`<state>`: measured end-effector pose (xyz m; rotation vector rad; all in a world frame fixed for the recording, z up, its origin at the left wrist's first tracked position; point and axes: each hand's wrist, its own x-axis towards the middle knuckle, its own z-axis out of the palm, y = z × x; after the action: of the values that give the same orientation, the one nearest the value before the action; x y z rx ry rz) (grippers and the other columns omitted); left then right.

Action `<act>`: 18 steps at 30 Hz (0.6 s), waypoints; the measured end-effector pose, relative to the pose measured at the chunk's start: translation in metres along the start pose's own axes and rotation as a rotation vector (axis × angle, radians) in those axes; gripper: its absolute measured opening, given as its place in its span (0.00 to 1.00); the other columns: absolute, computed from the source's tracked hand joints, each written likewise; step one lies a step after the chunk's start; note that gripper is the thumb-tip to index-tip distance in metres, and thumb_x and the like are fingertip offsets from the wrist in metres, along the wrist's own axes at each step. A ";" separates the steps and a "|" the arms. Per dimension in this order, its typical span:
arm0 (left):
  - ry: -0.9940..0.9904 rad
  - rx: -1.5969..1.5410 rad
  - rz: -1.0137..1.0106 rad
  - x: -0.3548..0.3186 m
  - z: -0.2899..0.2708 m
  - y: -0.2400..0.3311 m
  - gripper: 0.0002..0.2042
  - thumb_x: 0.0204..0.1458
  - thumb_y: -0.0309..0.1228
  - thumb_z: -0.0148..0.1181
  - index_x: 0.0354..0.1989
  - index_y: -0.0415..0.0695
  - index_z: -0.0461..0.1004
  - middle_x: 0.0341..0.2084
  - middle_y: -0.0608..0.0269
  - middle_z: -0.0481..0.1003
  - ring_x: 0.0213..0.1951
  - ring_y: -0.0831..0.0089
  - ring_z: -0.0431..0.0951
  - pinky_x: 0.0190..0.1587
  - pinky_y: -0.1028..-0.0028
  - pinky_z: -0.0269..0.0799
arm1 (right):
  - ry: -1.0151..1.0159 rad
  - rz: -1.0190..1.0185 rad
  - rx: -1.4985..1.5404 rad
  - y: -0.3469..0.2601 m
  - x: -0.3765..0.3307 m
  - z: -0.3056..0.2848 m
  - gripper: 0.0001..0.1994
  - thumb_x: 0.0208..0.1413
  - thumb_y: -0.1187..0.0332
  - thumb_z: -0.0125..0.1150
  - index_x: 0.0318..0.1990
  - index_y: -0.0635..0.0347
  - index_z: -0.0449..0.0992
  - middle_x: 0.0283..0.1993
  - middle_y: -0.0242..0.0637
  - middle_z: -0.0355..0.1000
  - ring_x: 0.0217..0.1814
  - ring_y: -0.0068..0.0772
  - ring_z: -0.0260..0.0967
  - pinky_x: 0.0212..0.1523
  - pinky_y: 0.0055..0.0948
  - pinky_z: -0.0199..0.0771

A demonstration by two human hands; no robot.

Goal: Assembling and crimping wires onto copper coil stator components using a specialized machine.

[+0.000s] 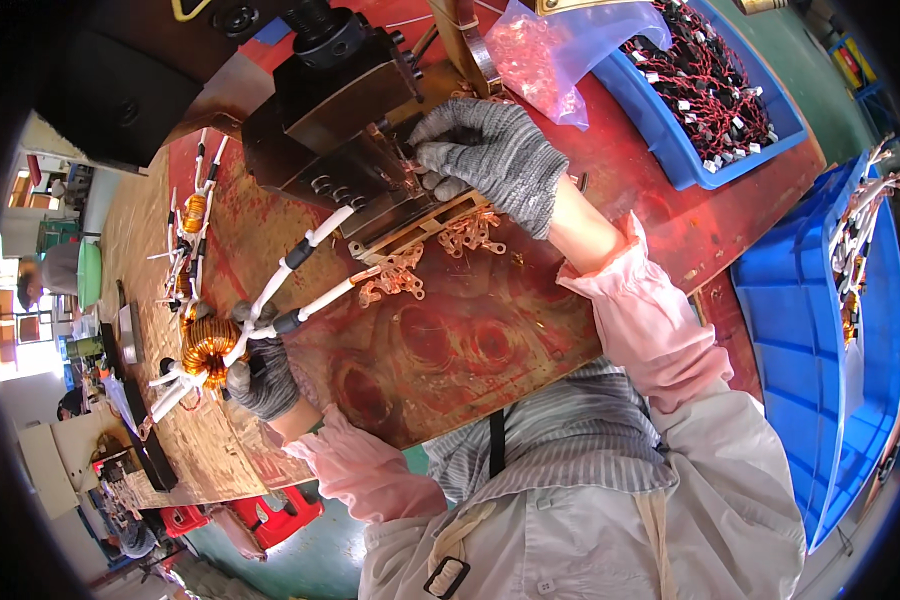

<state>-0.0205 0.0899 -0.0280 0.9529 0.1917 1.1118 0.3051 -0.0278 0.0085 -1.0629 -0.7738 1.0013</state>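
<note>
My left hand [267, 382], in a grey knit glove, is closed around a copper-wound toroidal coil [208, 345] at the left of the table. White sleeved leads [320, 228] with black bands run from the coil to the right. One lead's end reaches into the dark metal press [335, 105]; another ends beside loose copper terminals [395, 277]. My right hand [500, 160], gloved alike, is at the press's die with thumb and fingers pinched together. What sits between those fingertips is hidden. More copper terminals [470, 232] lie on a ledge below this hand.
Further coils with white leads [192, 215] lie at the table's far left. A clear bag of copper pieces [535, 60] and a blue bin [685, 180] of red-and-black wires stand at the far right. A larger blue bin [785, 350] is beside the worn red table [450, 370].
</note>
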 end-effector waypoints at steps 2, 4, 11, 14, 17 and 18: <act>-0.006 0.004 0.002 0.002 0.005 0.000 0.39 0.35 0.30 0.66 0.58 0.50 0.51 0.43 0.55 0.64 0.48 0.60 0.63 0.51 0.61 0.59 | 0.011 -0.007 -0.010 0.000 0.001 0.001 0.08 0.48 0.76 0.56 0.37 0.68 0.72 0.29 0.39 0.72 0.24 0.25 0.70 0.26 0.20 0.74; -0.011 0.012 0.000 0.002 0.007 0.000 0.38 0.35 0.30 0.66 0.58 0.49 0.52 0.43 0.55 0.64 0.48 0.61 0.62 0.51 0.62 0.58 | 0.024 -0.020 -0.025 0.002 0.003 0.001 0.08 0.48 0.76 0.57 0.37 0.68 0.72 0.29 0.38 0.72 0.24 0.25 0.70 0.25 0.21 0.73; -0.018 -0.029 -0.031 0.004 0.006 0.001 0.37 0.35 0.30 0.66 0.56 0.48 0.54 0.43 0.54 0.64 0.48 0.61 0.63 0.52 0.62 0.59 | 0.031 -0.058 -0.129 0.007 0.005 -0.007 0.09 0.47 0.73 0.58 0.37 0.65 0.73 0.28 0.36 0.72 0.24 0.23 0.70 0.24 0.22 0.70; -0.008 -0.038 -0.035 0.003 -0.001 0.002 0.36 0.35 0.29 0.66 0.56 0.48 0.54 0.43 0.54 0.64 0.49 0.61 0.63 0.52 0.61 0.60 | 0.034 -0.093 -0.147 0.008 0.004 -0.007 0.09 0.47 0.72 0.59 0.36 0.65 0.73 0.27 0.35 0.72 0.23 0.22 0.68 0.24 0.22 0.70; -0.006 -0.033 -0.026 0.003 0.002 0.001 0.37 0.35 0.29 0.66 0.57 0.48 0.54 0.44 0.53 0.64 0.49 0.60 0.63 0.52 0.61 0.60 | 0.096 -0.114 -0.210 0.006 0.003 -0.008 0.09 0.48 0.71 0.59 0.36 0.64 0.73 0.26 0.33 0.71 0.24 0.20 0.67 0.25 0.21 0.69; -0.006 -0.030 -0.021 0.003 0.003 0.001 0.37 0.35 0.29 0.66 0.57 0.48 0.53 0.44 0.53 0.64 0.49 0.60 0.63 0.52 0.61 0.60 | 0.133 -0.150 -0.271 0.006 0.003 -0.009 0.09 0.48 0.71 0.59 0.36 0.64 0.73 0.26 0.33 0.71 0.24 0.20 0.66 0.25 0.21 0.68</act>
<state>-0.0182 0.0908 -0.0245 0.9255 0.1794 1.0897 0.3128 -0.0268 -0.0002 -1.2699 -0.8822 0.7035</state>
